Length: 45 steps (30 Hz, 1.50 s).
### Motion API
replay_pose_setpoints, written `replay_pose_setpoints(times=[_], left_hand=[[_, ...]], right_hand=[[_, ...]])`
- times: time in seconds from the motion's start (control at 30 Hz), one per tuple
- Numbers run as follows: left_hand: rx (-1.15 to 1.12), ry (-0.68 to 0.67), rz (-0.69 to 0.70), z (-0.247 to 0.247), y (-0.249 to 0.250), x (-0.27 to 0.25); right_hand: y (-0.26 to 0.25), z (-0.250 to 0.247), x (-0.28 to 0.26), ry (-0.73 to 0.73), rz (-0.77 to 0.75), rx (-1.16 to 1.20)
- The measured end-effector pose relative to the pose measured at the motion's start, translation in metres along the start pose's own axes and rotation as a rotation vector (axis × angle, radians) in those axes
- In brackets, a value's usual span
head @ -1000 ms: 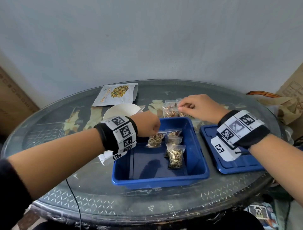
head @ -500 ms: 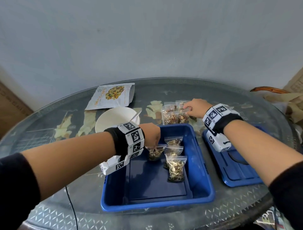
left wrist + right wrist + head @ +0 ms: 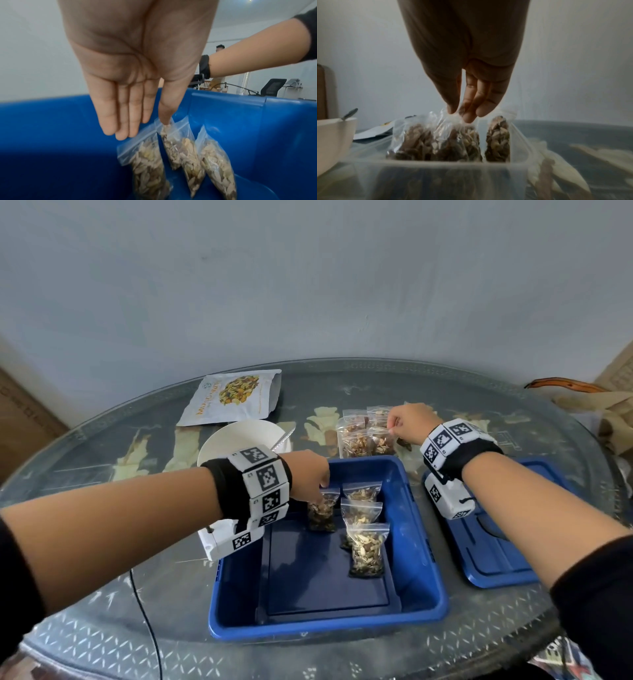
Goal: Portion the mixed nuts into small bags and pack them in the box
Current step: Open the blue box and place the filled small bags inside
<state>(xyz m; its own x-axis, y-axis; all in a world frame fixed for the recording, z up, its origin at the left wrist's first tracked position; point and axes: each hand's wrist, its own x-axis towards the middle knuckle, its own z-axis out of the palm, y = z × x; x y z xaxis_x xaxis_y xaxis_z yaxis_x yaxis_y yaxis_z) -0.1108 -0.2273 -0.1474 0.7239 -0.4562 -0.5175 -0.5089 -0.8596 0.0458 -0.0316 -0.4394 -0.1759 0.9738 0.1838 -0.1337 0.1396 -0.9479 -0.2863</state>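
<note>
On the round glass-topped table (image 3: 102, 594), a deep blue plastic box (image 3: 421, 583) sits centre, with its flat blue lid (image 3: 496, 559) just beside it on the right. Four small clear zip bags of mixed nuts (image 3: 366, 547) lie at the box's far end. Left hand (image 3: 137, 65), fingers straight, thumb touching the top of one bag inside. Right hand (image 3: 467, 75) pinches a filled clear bag (image 3: 458, 136) standing in a clear plastic container (image 3: 436, 170) behind the box. White bowl (image 3: 236, 440) and white printed nut pouch (image 3: 233, 397) at far left.

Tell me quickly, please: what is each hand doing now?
Left hand: open, fingers straight, thumb tip touching a nut bag in the blue box.
Right hand: pinching a nut bag top.
</note>
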Motion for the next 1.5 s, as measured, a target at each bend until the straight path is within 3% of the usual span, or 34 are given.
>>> replay_pose_setpoints(times=[0.27,0.47,0.6,0.77,0.93,1.2,1.37,1.5], left_hand=[[-0.260,0.265,-0.008,-0.023,-0.007,-0.044],[-0.610,0.561,-0.009,-0.020,-0.002,-0.069],[-0.885,0.791,0.026,-0.014,0.007,-0.086],[-1.090,0.974,0.062,0.005,0.017,-0.109],[-1.276,1.046,0.091,0.026,0.023,-0.126],[-1.237,1.221,-0.055,0.056,0.031,-0.126],[-1.271,1.225,-0.074,0.069,0.038,-0.125],[-1.432,1.132,-0.023,0.075,0.043,-0.127]], right_hand=[[-0.020,-0.051,-0.039,0.123,-0.150,0.079],[-0.058,-0.090,-0.096,0.254,-0.340,0.177],[-0.085,-0.089,-0.131,0.261,-0.435,0.257],[-0.103,-0.068,-0.158,0.275,-0.493,0.360],[-0.114,-0.043,-0.174,0.313,-0.489,0.517],[-0.129,0.008,-0.184,0.308,-0.282,0.924],[-0.133,0.028,-0.189,0.356,-0.233,0.988],[-0.133,0.035,-0.192,0.393,-0.218,0.958]])
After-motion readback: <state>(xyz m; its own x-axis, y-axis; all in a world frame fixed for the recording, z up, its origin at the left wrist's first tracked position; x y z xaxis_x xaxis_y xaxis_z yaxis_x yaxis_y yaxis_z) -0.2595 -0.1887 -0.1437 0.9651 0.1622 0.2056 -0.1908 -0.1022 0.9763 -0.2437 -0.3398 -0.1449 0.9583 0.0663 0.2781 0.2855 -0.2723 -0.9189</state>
